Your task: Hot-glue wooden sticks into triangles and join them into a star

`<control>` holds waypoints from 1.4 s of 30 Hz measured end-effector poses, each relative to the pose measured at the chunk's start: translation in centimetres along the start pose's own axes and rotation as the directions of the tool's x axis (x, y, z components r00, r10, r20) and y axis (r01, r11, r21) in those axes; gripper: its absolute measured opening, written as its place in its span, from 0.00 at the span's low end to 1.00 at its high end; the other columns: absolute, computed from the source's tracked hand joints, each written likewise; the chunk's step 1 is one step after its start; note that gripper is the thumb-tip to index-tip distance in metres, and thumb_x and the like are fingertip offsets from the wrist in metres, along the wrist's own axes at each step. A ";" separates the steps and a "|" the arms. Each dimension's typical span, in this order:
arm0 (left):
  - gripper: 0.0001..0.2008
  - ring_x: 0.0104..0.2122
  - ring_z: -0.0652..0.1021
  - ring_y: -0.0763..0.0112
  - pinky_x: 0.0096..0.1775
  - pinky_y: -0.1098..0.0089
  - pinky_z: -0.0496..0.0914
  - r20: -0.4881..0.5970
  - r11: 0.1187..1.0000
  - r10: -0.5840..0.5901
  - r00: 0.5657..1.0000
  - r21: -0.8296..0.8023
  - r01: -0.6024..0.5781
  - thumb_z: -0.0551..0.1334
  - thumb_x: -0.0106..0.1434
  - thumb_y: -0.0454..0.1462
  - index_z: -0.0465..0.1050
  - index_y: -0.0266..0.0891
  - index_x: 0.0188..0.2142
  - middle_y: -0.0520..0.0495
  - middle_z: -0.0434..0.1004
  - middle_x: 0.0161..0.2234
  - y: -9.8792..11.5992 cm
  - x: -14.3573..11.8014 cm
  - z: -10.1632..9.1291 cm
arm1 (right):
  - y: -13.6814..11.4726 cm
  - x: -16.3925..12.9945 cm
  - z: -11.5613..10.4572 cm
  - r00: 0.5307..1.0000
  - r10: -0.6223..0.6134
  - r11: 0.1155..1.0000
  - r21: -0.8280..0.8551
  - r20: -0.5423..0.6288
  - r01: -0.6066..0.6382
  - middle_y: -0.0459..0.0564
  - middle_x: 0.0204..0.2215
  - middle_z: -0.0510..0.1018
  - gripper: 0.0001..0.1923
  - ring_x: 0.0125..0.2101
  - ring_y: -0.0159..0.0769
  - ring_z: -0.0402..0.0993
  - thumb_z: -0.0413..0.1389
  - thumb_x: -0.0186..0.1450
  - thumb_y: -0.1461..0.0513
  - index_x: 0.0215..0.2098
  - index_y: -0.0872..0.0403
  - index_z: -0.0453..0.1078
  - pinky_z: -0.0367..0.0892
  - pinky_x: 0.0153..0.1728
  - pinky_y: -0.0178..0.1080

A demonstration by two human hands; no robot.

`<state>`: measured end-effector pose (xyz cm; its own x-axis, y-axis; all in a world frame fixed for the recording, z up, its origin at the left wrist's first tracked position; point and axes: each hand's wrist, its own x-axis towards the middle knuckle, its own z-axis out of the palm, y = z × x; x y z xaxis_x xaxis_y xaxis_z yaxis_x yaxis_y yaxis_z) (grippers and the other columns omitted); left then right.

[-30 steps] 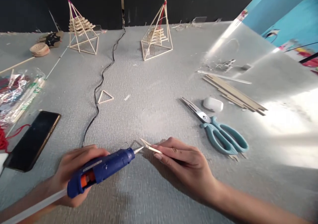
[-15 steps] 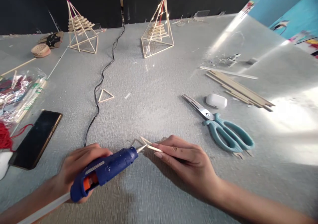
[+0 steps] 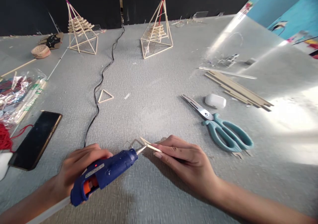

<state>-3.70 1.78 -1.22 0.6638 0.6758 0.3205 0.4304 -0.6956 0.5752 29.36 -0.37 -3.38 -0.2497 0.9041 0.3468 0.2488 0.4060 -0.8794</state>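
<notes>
In the head view, the left hand [image 3: 73, 166] has its fingers wrapped around the glue gun [image 3: 115, 166], whose red light [image 3: 95, 165], unseen half a second ago, suggests power. The right hand's [image 3: 186, 159] fingers pinch small wooden sticks [image 3: 153, 147] over the surface [image 3: 154, 194], beside the nozzle [image 3: 141, 150].

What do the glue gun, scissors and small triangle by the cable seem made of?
Glue gun: probably hard plastic, smooth blue with a soft sheen; its nozzle looks metallic, pale and slightly shiny.
Scissors: blades likely steel, grey and glinting; teal handles perhaps matte plastic.
Small triangle: apparently bare wood, pale tan, no gloss.
</notes>
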 end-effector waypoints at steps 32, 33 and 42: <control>0.16 0.33 0.82 0.62 0.33 0.63 0.78 -0.030 1.000 0.025 0.999 -0.006 -0.026 0.55 0.72 0.41 0.68 0.45 0.57 0.44 0.83 0.38 1.2 1.4 -0.1 | -0.1 0.0 0.0 1.000 -0.005 1.000 -0.006 0.010 0.005 0.49 0.36 0.85 0.17 0.33 0.36 0.79 0.60 0.70 0.66 0.54 0.44 0.79 0.76 0.34 0.42; 0.16 0.33 0.82 0.62 0.33 0.63 0.78 -0.028 0.999 0.033 0.999 -0.005 -0.033 0.54 0.72 0.41 0.68 0.45 0.57 0.44 0.83 0.38 1.2 1.5 -0.2 | 0.0 0.0 0.0 1.000 -0.005 1.000 -0.007 0.009 0.005 0.49 0.36 0.85 0.17 0.34 0.36 0.79 0.60 0.70 0.66 0.54 0.44 0.79 0.76 0.34 0.42; 0.15 0.33 0.81 0.63 0.32 0.65 0.77 -0.049 0.993 0.115 0.992 0.014 -0.115 0.53 0.74 0.40 0.69 0.38 0.54 0.42 0.81 0.36 1.0 1.6 -0.1 | 0.1 -0.1 0.0 0.999 -0.040 0.999 0.015 -0.005 0.040 0.49 0.35 0.84 0.17 0.33 0.35 0.78 0.60 0.70 0.68 0.54 0.46 0.79 0.76 0.33 0.41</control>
<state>-2.26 2.22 -0.07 0.6785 0.6022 0.4208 0.3597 -0.7718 0.5244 29.38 -0.38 -3.54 -0.2552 0.8876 0.3834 0.2246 0.4401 -0.8694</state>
